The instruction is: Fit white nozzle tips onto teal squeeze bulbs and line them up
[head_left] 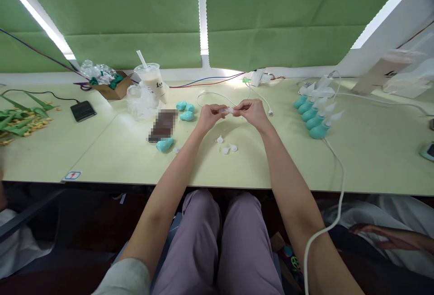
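Both hands meet over the middle of the table, fingertips pinched on a small white plastic piece. My left hand grips its left end and my right hand its right end; the fingers partly cover it. Nearer to me lie several loose white plastic parts, one with a ring-like tab. Left of my left hand are several turquoise rubber bulbs, and another turquoise bulb lies closer to the front edge. Off to the right, a row of turquoise bulbs with white pointed tips rests on the table.
A blurred dark rectangle, a drink cup with a straw and an open cardboard box are on the left. White cables run behind my hands; one hangs over my right forearm. Other people sit on both sides.
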Tool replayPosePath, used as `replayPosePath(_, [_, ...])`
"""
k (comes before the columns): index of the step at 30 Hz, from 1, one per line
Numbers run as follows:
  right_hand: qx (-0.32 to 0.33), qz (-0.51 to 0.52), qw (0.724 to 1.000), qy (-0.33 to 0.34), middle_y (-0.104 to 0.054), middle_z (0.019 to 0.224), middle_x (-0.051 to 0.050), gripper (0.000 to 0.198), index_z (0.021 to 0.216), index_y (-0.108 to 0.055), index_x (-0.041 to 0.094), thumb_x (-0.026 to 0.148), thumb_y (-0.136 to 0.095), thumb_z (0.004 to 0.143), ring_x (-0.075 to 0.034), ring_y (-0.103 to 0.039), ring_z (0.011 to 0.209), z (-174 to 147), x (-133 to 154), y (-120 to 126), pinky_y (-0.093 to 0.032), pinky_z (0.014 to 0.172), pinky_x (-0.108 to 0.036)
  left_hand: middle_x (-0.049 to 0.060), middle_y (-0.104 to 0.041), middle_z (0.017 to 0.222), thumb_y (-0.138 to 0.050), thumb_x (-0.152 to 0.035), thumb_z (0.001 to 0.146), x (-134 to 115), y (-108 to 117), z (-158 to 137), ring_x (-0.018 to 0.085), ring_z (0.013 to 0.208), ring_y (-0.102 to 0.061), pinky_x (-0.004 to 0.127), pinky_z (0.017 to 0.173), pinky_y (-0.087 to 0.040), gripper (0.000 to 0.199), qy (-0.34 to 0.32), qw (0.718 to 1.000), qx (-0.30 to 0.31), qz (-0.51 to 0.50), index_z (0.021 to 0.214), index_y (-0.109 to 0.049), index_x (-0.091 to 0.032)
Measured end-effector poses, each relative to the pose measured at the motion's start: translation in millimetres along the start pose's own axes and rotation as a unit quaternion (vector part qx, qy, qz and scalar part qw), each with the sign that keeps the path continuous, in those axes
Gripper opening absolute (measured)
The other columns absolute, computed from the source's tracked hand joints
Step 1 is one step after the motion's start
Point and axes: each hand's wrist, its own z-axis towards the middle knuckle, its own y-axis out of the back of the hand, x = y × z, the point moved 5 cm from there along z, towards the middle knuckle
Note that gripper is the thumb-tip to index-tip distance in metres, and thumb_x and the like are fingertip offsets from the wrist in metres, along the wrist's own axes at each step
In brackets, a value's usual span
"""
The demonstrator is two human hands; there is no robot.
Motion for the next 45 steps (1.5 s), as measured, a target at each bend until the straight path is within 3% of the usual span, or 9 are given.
replayPosePath(5, [-0.009,0.016,1.000,-0.006,-0.065,0.061,-0.003,0.029,0.062,-0.066,0.015,0.033,-0.085,0.049,-0.021,-0.067,0.063,0,-4,-2,-0.059,0.070,-0.039,0.003,-0.065,0.069,-0.074,-0.034,0.066,1,-1,2,0.011,0.059,-0.058,0.027,0.062,-0.050,0.028,-0.013,1.000,-0.009,0.012,0.084,-0.072,-0.013])
replayPosePath(17, [0.005,0.081,0.996,-0.022,-0.064,0.062,0.000,0.038,0.061,-0.063,0.018,0.042,-0.086,0.044,-0.019,-0.067,0.066,1,-18,-6,-0.060,0.077,-0.042,0.004,-0.066,0.070,-0.073,-0.034,0.069,-2,-2,-2,0.011,0.059,-0.057,0.026,0.060,-0.047,0.027,-0.011,1.000,-0.015,0.002,0.085,-0.071,-0.012])
replayPosePath(23, [0.034,0.061,0.997,-0.037,-0.068,0.076,-0.002,0.043,0.068,-0.063,0.017,0.047,-0.085,0.046,-0.016,-0.066,0.068,1,-24,-13,-0.060,0.076,-0.039,0.004,-0.064,0.062,-0.074,-0.032,0.067,14,-2,0,0.013,0.058,-0.058,0.028,0.063,-0.048,0.028,0.047,0.999,-0.013,0.002,0.084,-0.071,-0.010])
replayPosePath(27, [0.051,0.043,0.998,-0.020,-0.070,0.084,-0.003,0.045,0.085,-0.069,0.017,0.051,-0.079,0.057,-0.016,-0.067,0.070,0,-17,-17,-0.058,0.076,-0.035,0.007,-0.066,0.071,-0.070,-0.034,0.071,13,-5,0,0.014,0.063,-0.059,0.031,0.069,-0.051,0.030,0.065,0.996,0.005,-0.053,0.088,-0.070,-0.010])
replayPosePath(32, [0.044,0.003,0.999,0.017,-0.071,0.089,-0.005,0.040,0.091,-0.072,0.018,0.041,-0.079,0.059,-0.020,-0.067,0.081,-1,-11,-20,-0.056,0.078,-0.035,0.009,-0.065,0.081,-0.063,-0.038,0.079,12,-4,1,0.015,0.064,-0.059,0.038,0.074,-0.051,0.028,0.088,0.991,0.014,-0.101,0.087,-0.065,-0.012])
replayPosePath(38, [0.010,-0.047,0.996,0.075,-0.068,0.099,-0.007,0.029,0.087,-0.072,0.019,0.038,-0.074,0.065,-0.020,-0.064,0.087,-1,-8,-22,-0.056,0.075,-0.033,0.010,-0.064,0.086,-0.041,-0.041,0.092,8,7,2,0.019,0.070,-0.059,0.037,0.075,-0.046,0.036,0.085,0.995,0.020,0.051,0.102,-0.060,-0.013])
replayPosePath(41, [-0.010,-0.034,0.998,0.048,-0.066,0.101,-0.007,0.029,0.088,-0.071,0.018,0.039,-0.071,0.067,-0.017,-0.063,0.078,1,-13,-15,-0.055,0.063,-0.030,0.014,-0.062,0.105,-0.040,-0.032,0.092,-4,33,-2,0.026,0.098,-0.055,0.040,0.088,-0.039,0.031,0.060,0.950,-0.033,0.303,0.111,-0.057,-0.015])
replayPosePath(43, [-0.022,-0.026,0.999,0.020,-0.067,0.097,-0.006,0.030,0.089,-0.070,0.017,0.038,-0.070,0.068,-0.015,-0.063,0.073,2,-17,-11,-0.053,0.059,-0.028,0.015,-0.055,0.118,-0.049,-0.029,0.087,-9,55,-7,0.032,0.116,-0.044,0.045,0.095,-0.031,0.026,0.080,0.874,-0.069,0.473,0.109,-0.059,-0.018])
replayPosePath(45, [-0.027,-0.022,0.999,0.002,-0.067,0.093,-0.006,0.030,0.090,-0.069,0.017,0.038,-0.069,0.069,-0.014,-0.063,0.071,2,-20,-8,-0.052,0.059,-0.026,0.017,-0.053,0.118,-0.058,-0.033,0.082,-9,75,-13,0.036,0.117,-0.041,0.048,0.094,-0.029,0.028,0.139,0.812,-0.064,0.563,0.106,-0.061,-0.019])
